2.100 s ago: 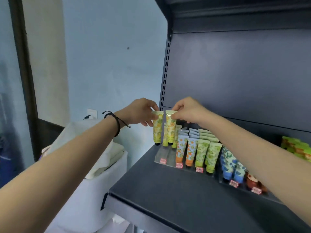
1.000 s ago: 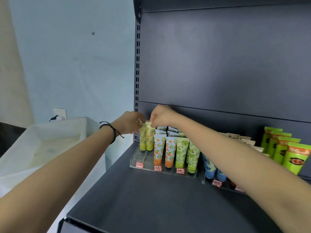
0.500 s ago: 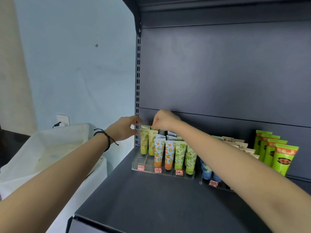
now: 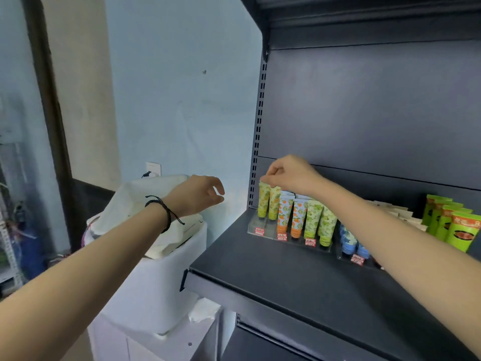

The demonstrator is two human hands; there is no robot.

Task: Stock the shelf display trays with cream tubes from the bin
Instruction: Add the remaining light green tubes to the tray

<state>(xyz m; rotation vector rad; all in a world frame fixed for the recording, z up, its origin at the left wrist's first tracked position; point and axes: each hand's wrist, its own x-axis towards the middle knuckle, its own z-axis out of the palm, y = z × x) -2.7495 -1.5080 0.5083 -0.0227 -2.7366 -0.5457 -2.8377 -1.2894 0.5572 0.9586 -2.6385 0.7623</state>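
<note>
The right hand [image 4: 289, 175] pinches the top of a yellow tube [image 4: 263, 201] standing leftmost in the clear tray [image 4: 263, 227]. The left hand [image 4: 195, 195] hovers over the bin [image 4: 156, 277], fingers [image 4: 220, 189] loosely curled, holding nothing.

Two yellow tubes [image 4: 263, 201] stand at the pinch of the right hand [image 4: 291, 175]. Just right of it are two orange tubes [image 4: 284, 214], two green tubes [image 4: 312, 220] and seemingly two blue tubes [image 4: 347, 238]. Farther right are four green boxes [image 4: 462, 230]. Left of it is one bin [image 4: 156, 282].
</note>
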